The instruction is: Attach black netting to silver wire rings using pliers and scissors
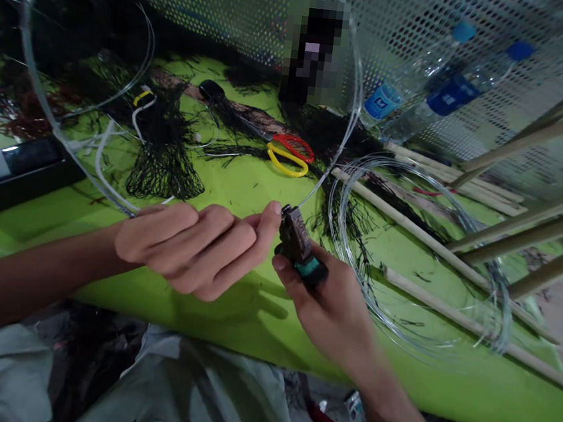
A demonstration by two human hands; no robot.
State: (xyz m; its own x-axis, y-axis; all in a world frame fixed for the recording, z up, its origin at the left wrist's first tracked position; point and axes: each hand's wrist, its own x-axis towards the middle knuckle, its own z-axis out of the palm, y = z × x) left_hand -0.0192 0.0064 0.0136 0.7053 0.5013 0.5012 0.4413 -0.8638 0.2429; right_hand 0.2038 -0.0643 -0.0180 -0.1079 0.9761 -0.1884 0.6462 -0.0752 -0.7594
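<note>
Behind the bright green bench (468,398) is a grey panel (418,10) full of tiny round holes. The light is dim.

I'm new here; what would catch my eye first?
Probably the bright green table, with the right hand gripping pliers at the picture's centre and the left hand curled beside them. Beyond the hands lie scissors with red and yellow handles; to the right spreads a loose coil of wire.
</note>
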